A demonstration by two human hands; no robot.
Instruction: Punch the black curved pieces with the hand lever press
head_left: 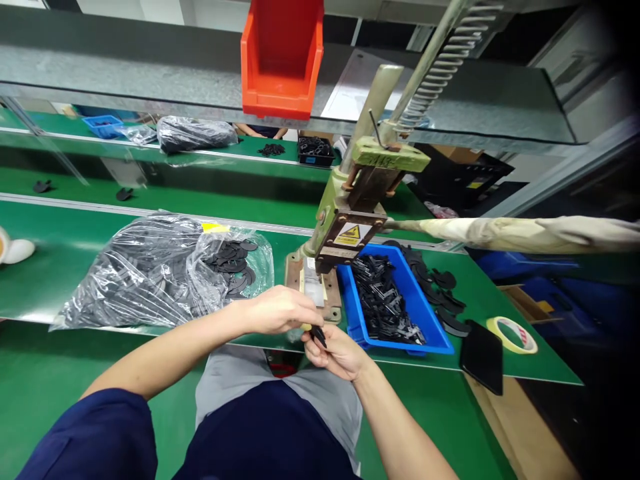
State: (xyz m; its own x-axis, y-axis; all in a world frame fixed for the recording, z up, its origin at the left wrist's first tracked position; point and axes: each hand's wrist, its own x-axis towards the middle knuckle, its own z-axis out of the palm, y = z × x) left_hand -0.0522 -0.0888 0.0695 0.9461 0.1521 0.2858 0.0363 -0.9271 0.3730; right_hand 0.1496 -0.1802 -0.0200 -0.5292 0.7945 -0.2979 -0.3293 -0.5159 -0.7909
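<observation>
My left hand (280, 310) and my right hand (337, 350) meet at the near edge of the green bench, just in front of the base of a green hand press (350, 220). Both have their fingers pinched on a small black plastic part (318, 335) held between them. The press base plate (315, 290) lies right behind my left hand. A blue tray (430, 327) full of black parts stands just right of my hands.
A clear plastic bag (160, 270) of black flat parts lies to the left. Loose black pieces (447, 297), a tape roll (513, 333) and a black phone-like slab (483, 357) lie right of the tray. The press lever (525, 233) reaches right. An orange bin (283, 57) hangs above.
</observation>
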